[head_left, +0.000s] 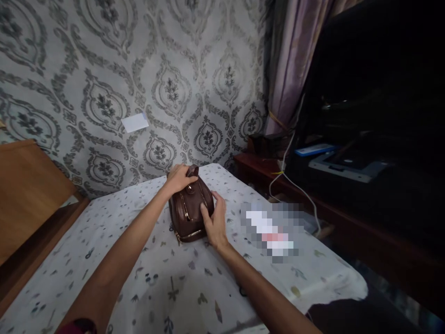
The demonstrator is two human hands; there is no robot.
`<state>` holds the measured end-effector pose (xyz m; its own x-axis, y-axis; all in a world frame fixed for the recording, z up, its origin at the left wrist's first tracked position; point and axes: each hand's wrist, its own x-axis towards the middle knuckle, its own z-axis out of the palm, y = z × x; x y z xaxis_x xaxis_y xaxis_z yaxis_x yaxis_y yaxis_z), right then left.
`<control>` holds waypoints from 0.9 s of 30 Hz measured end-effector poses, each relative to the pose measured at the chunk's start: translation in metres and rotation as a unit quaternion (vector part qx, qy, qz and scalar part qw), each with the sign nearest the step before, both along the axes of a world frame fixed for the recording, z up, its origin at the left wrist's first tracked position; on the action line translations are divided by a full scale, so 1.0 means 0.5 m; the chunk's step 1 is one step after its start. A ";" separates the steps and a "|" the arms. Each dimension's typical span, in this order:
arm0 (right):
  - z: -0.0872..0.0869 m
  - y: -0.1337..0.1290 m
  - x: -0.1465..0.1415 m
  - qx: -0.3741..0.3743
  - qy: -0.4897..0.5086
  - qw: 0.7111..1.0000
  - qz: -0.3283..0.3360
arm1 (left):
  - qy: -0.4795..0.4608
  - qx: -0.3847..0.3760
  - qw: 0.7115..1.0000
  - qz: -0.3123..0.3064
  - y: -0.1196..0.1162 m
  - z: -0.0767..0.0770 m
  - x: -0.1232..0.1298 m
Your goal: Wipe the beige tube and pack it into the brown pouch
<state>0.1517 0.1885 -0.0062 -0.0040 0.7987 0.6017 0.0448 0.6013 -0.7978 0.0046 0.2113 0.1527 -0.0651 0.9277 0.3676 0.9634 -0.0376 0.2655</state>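
A small brown leather backpack (193,206) stands on the patterned white sheet, with gold-coloured zips on its front and along its bottom edge. My left hand (179,178) grips its top beside the short carrying loop, the thumb reaching over toward the front; some of its fingers are hidden behind the bag. Around the right side is my right hand (215,222), its thumb against the front panel and the fingers along the edge.
The white sheet (181,287) covers a mattress against the wallpapered wall. A pixelated patch (273,232) hides something on the right. Beyond it are a white cable (311,202), a dark red ledge (264,169) and a large black screen (382,116). A wooden headboard (31,185) stands left.
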 end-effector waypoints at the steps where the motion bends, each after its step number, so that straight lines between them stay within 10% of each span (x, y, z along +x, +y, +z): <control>1: -0.007 0.004 -0.005 -0.033 0.020 0.999 0.017 | -0.006 -0.009 1.000 0.012 0.008 -0.001 0.005; 14: -0.018 0.004 -0.019 -0.104 0.025 0.994 0.038 | -0.228 0.007 0.974 -0.005 0.000 -0.026 0.024; 27: 0.008 -0.024 -0.010 -0.041 -0.055 0.998 0.000 | -0.132 -0.015 0.989 -0.062 -0.087 -0.012 -0.027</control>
<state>0.1467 0.1764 -0.0020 -0.0660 0.8457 0.5296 0.1348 0.5334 -0.8351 -0.0088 0.1676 0.1464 -0.0398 0.9447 0.3254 0.8483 -0.1402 0.5107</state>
